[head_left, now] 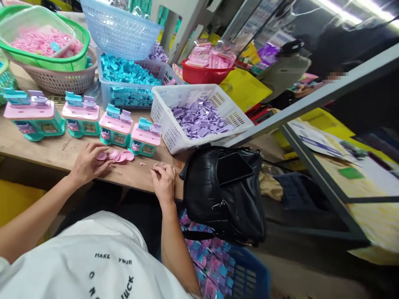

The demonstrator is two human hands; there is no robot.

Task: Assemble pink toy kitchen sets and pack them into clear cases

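Observation:
My left hand (pixel 90 163) rests at the table's front edge, fingers apart, its fingertips beside several pink round discs (pixel 120 156). My right hand (pixel 164 181) lies on the edge further right, fingers curled near a few tiny pink pieces (pixel 156 165); whether it pinches one is too small to tell. Behind the hands stand several toy houses in a row, with pink tops, teal bases and blue and purple parts on top; the rightmost house (pixel 145 138) is nearest the white basket.
A white basket (pixel 168 133) holds purple pieces; a blue basket (pixel 104 89) of blue pieces stands behind. A black bag (pixel 199 187) with a phone sits right of my right hand. A metal frame bar (pixel 296 101) slants across the right. One person sits in the background.

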